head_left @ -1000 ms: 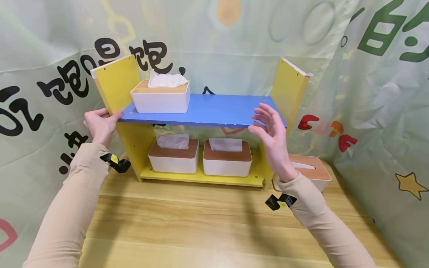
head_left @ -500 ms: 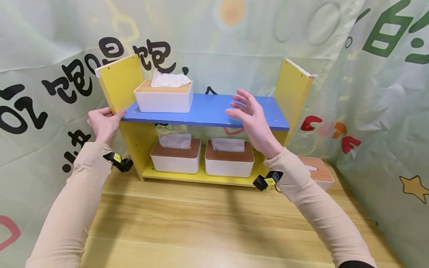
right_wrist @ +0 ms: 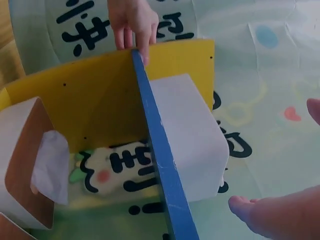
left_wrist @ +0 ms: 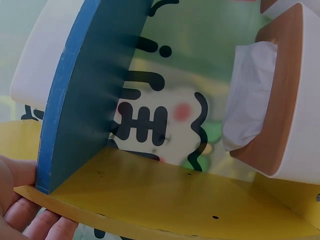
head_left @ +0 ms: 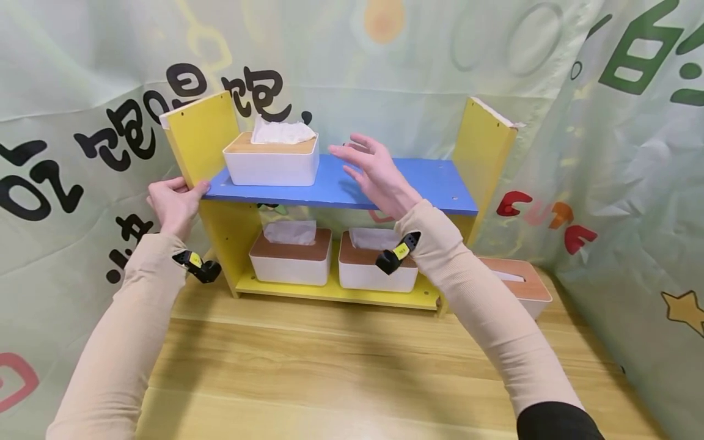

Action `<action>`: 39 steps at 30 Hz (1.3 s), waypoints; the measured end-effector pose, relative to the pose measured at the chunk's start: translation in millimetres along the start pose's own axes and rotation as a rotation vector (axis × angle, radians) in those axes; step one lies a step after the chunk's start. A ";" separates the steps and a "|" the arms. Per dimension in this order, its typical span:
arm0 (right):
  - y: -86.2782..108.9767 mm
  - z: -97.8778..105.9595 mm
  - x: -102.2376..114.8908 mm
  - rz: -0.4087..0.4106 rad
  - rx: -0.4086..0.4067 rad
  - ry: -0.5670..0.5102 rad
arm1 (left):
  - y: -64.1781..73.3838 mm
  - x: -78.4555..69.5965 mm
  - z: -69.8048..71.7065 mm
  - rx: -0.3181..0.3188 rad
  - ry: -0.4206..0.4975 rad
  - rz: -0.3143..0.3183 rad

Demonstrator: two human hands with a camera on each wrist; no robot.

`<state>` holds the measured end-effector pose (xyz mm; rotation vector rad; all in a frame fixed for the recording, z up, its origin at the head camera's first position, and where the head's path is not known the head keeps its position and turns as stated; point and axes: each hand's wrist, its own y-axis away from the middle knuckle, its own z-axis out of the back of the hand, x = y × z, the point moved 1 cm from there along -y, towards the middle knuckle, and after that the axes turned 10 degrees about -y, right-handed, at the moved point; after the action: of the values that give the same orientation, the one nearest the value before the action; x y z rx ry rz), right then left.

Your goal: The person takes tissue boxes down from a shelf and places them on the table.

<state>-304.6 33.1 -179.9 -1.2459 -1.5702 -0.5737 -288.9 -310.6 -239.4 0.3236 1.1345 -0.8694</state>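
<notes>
My left hand (head_left: 175, 205) grips the front edge of the shelf unit's yellow side panel (head_left: 200, 143), where the blue board (head_left: 352, 194) meets it. In the left wrist view its thumb lies against the blue board, with the other fingers on the panel's outer side. Above the blue board, my right hand (head_left: 376, 171) is in the air with fingers spread, holding nothing. Left of it, a white tissue box (head_left: 269, 168) with a light wooden lid stands at the board's left end, a tissue sticking up. The right fingertips are apart from this box.
On the yellow lower shelf (head_left: 341, 297) stand two tissue boxes with brown lids, one on the left (head_left: 289, 266) and one on the right (head_left: 357, 278), partly behind my right wrist. Another tissue box (head_left: 522, 281) is on the wooden table (head_left: 308, 360), right of the unit. Printed cloth hangs behind.
My right hand has moved left across the front of the blue board, from its right end toward the upper tissue box. The left hand keeps its grip; the boxes have not moved.
</notes>
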 end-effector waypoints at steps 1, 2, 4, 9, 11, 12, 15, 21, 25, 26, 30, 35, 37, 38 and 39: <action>-3.9 -1.7 0.0 -0.005 -0.005 -0.004 | 0.2 -0.8 -0.4 0.003 -0.001 -0.001; -8.0 -3.1 -0.2 -0.012 -0.010 -0.002 | 0.6 -1.4 -0.8 0.002 -0.002 0.001; -16.0 -6.2 -0.6 -0.024 -0.017 0.017 | 2.0 -2.0 -1.2 0.000 -0.005 0.007; -35.5 -10.4 -2.6 -0.030 -0.025 0.081 | 5.5 -2.1 -0.4 0.000 0.009 0.019; -43.0 -12.2 -4.6 -0.037 -0.034 0.106 | 6.0 -0.6 0.3 -0.003 0.015 0.021; -46.2 -13.3 -5.9 -0.043 -0.040 0.119 | 6.1 -0.1 0.6 -0.005 0.017 0.022; -55.3 -17.9 -9.8 -0.065 -0.052 0.157 | 5.4 0.6 1.4 -0.009 0.025 0.025; -71.2 -26.8 -17.4 -0.089 -0.047 0.263 | 4.4 -1.0 0.4 -0.007 0.030 0.022; -79.5 -28.3 -21.5 -0.108 -0.013 0.388 | 5.2 -2.0 -0.6 -0.002 0.014 0.023; -81.3 -28.3 -22.2 -0.113 -0.005 0.405 | 5.3 -2.0 -0.8 -0.001 0.015 0.022; -86.9 -27.8 -24.0 -0.123 0.011 0.406 | 5.3 -2.3 -1.0 0.002 0.011 0.007; -94.3 -28.8 -25.7 -0.109 0.025 0.359 | 4.9 -1.6 -0.6 -0.002 0.009 0.001; -96.9 -29.5 -26.6 -0.098 0.034 0.348 | 4.7 -1.1 -0.6 -0.003 0.014 0.004; -97.8 -29.7 -27.3 -0.089 0.040 0.342 | 4.6 -1.0 -0.8 -0.002 0.013 0.005; -98.4 -29.7 -28.0 -0.083 0.044 0.333 | 4.7 -1.0 -0.9 -0.003 0.014 0.003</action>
<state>-383.2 -38.4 -173.1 -0.9969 -1.3498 -0.7544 -286.2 -306.6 -239.9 0.3290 1.1476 -0.8640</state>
